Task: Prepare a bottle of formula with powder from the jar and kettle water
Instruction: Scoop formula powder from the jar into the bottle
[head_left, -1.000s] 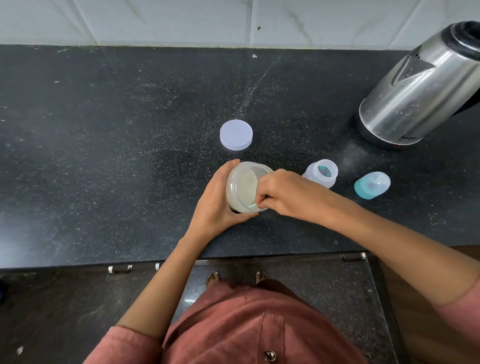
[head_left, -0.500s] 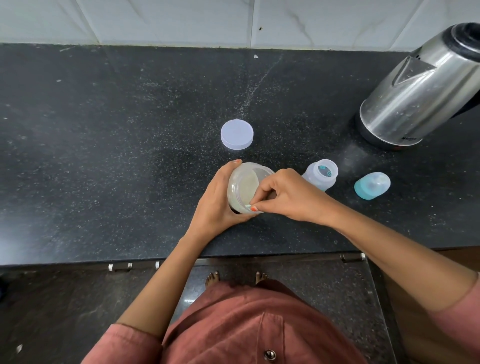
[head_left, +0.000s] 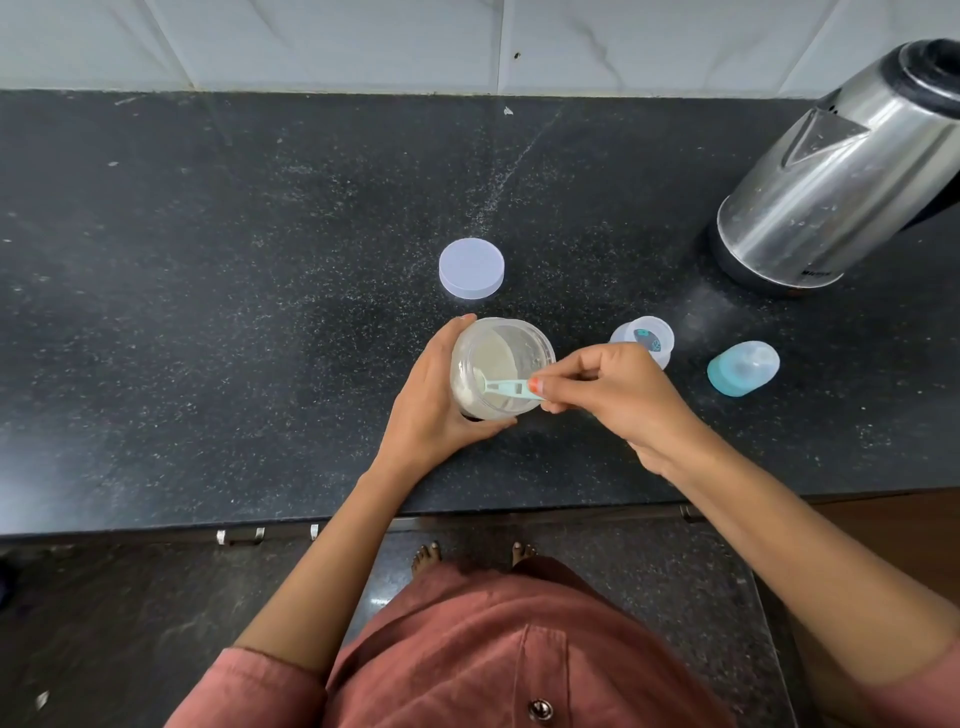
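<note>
Two bare hands are meeting at the near middle of the dark speckled bench (head_left: 208, 312). The left hand (head_left: 431, 400) is curling its fingers and thumb round the left side of the clear plastic jar (head_left: 535, 345), gripping it with the open mouth facing up toward the camera (whether the jar's base is resting on the bench cannot be told). The right hand (head_left: 613, 400) is pinching the handle end of a pale teal scoop (head_left: 506, 387) between thumb and fingertips, the other fingers folding in beneath. The scoop is reaching leftward across the jar's rim, and its bowl is sitting down inside among the whitish powder (head_left: 488, 358). A round, pale lilac lid (head_left: 471, 267) is lying flat on the bench just beyond the jar, not touching it. Just to the right of the jar, the small clear bottle (head_left: 644, 340) is standing uncapped, with a teal print showing through it and the right hand partly covering its near side. Further right, apart from the bottle, a clear cap with a teal base (head_left: 743, 368) is lying on its side. The steel kettle (head_left: 841, 182), with black top and black base, is standing at the far right of the bench, near the white tiled wall (head_left: 311, 41).
</note>
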